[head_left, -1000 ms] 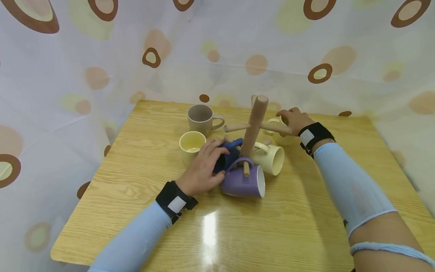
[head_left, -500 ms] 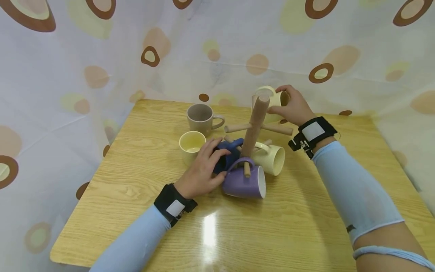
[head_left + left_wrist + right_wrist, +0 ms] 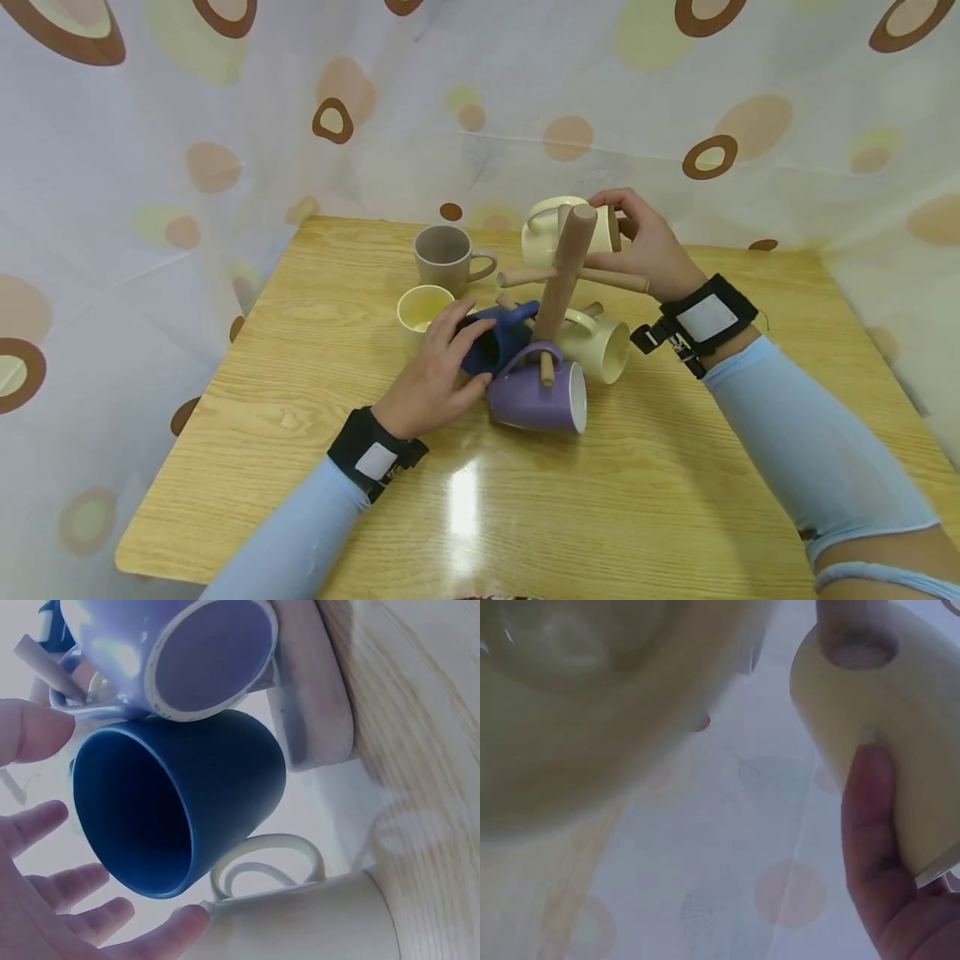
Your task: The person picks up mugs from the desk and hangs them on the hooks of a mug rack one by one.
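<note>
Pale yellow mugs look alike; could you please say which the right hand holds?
The highest mug, behind the wooden post, is in the right hand; the lower sideways mug and upright mug are not.

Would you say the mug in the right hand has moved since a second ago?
Yes: in the head view, the cream mug rose leftward, from right of the wooden post to behind its top.

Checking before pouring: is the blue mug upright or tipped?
Tipped: the blue mug is turned sideways, its open mouth facing the left hand.
</note>
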`<state>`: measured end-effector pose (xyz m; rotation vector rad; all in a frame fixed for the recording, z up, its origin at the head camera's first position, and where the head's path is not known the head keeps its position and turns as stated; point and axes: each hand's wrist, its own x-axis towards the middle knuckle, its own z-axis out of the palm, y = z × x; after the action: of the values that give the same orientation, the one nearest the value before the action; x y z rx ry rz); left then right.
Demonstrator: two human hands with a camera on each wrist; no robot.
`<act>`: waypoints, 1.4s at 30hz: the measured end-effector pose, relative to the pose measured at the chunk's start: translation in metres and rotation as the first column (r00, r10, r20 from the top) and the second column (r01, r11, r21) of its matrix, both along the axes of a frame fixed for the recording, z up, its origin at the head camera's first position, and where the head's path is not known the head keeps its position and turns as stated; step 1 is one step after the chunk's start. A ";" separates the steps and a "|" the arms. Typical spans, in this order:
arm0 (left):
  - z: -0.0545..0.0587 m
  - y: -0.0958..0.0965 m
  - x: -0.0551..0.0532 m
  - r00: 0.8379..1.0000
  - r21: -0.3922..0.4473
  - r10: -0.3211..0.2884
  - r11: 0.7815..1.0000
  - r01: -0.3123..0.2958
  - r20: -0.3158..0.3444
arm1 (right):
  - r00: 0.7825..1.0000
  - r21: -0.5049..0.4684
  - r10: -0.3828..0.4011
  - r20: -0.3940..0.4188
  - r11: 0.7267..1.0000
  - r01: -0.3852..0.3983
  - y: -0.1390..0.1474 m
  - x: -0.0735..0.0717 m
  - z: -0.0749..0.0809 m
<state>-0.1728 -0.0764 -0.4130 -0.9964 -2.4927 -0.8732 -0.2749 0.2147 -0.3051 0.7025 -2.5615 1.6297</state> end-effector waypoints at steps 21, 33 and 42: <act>0.010 -0.022 0.005 0.995 0.121 0.091 0.989 -0.087 -0.029 | 0.969 0.031 0.174 -0.174 0.985 -0.171 -0.003 0.036 0.005; 0.037 -0.048 -0.031 0.973 -0.100 0.229 0.969 -0.225 0.032 | 0.979 0.187 0.133 -0.157 0.977 -0.103 -0.009 0.057 0.016; 0.042 -0.044 -0.061 0.935 -0.414 0.202 0.908 -0.066 0.293 | 0.994 0.146 0.045 -0.096 0.989 -0.031 0.034 0.081 -0.012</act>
<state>-0.2334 -0.1203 -0.3714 -0.8266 -3.0737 -0.5297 -0.1942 0.2488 -0.3169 0.8252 -2.6294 1.3909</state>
